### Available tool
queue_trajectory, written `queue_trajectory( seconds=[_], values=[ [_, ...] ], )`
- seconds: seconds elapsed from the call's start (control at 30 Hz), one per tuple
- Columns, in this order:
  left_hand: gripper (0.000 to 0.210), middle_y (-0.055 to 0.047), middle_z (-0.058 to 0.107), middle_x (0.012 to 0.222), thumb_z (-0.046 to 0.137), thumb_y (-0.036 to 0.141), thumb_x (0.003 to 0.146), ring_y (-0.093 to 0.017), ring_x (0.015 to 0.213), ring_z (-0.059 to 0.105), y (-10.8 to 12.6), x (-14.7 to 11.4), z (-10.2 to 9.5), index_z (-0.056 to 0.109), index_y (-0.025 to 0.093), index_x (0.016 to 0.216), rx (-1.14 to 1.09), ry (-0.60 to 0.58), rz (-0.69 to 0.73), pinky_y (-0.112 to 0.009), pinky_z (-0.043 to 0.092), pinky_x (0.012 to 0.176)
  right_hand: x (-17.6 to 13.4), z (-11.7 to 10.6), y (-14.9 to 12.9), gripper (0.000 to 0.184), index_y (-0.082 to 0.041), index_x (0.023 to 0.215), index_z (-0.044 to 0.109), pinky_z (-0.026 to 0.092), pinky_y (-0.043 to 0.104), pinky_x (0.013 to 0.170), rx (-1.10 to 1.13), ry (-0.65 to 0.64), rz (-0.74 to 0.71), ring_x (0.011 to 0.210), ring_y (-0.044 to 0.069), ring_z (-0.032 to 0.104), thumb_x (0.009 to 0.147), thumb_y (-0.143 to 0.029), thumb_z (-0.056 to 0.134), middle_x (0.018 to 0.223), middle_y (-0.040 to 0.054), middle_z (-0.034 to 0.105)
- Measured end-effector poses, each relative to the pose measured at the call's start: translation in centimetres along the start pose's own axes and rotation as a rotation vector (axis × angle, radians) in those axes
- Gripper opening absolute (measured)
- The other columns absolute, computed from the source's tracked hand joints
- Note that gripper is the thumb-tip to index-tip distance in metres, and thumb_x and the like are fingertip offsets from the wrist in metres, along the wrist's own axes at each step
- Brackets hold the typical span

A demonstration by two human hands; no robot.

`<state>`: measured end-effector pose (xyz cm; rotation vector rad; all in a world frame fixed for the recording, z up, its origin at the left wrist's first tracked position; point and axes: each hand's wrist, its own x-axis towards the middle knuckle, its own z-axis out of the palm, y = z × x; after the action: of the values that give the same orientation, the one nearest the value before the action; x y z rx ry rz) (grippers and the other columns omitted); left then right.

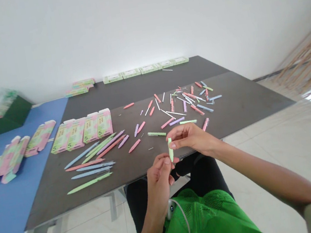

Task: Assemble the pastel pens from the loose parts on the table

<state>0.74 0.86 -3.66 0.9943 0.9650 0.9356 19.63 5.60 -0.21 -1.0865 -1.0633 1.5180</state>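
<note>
The dark table (239, 107) carries everything, with four boxes (89, 131) in a row on its left part. Both the right hand (190, 138) and the left hand (159, 173) meet just over the table's near edge. Pens (91, 183) lie at the table's left front, and white refills (176, 112) lie scattered over its right part. The green barrel (170, 149) stands nearly upright above the near edge — the right thumb and fingers pinch its upper end, the left fingertips grasp its tapered lower end. To do this well, I would steady the tip with the left, make small adjustments with the right, and press lightly along the barrel's line — ideally farther in over the table, since a dropped piece could fall past the edge. A tiny metal bit (150, 148) near that edge looks easily brushed off.
</note>
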Motion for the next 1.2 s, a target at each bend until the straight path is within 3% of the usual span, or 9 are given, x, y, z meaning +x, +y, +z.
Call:
queue_trajectory(
  seconds=[0.47, 0.8, 1.2],
  values=[
    [0.042, -0.01, 0.065, 0.108, 0.071, 0.057, 0.092, -0.012, 0.072, 0.049, 0.05, -0.23, 0.36, 0.083, 0.016, 0.091, -0.029, -0.019, -0.007, -0.018, 0.035, 0.047, 0.09, 0.05, 0.34, 0.033, -0.018, 0.079, 0.081, 0.058, 0.027, 0.073, -0.003, 0.019, 0.017, 0.069, 0.012, 0.071, 0.057, -0.031, 0.102, 0.078, 0.0005, 0.079],
    [0.039, -0.008, 0.061, 0.114, 0.069, 0.051, 0.096, -0.003, 0.059, 0.042, -0.63, 0.13, -0.04, 0.083, 0.015, 0.086, 0.014, -0.054, 0.036, -0.018, 0.03, 0.047, -0.37, 0.37, -0.1, 0.034, -0.018, 0.079, 0.081, 0.057, 0.023, 0.07, 0.031, 0.004, 0.055, 0.068, 0.01, 0.07, 0.055, -0.023, 0.103, 0.078, -0.001, 0.079],
    [0.039, -0.007, 0.062, 0.113, 0.069, 0.049, 0.096, -0.002, 0.057, 0.042, -0.63, 0.04, -0.11, 0.082, 0.015, 0.084, 0.025, -0.054, 0.041, -0.018, 0.03, 0.047, -0.53, 0.36, -0.29, 0.033, -0.019, 0.08, 0.081, 0.056, 0.023, 0.07, 0.026, -0.002, 0.056, 0.068, 0.01, 0.07, 0.056, -0.024, 0.103, 0.077, -0.0016, 0.078]
  ],
)
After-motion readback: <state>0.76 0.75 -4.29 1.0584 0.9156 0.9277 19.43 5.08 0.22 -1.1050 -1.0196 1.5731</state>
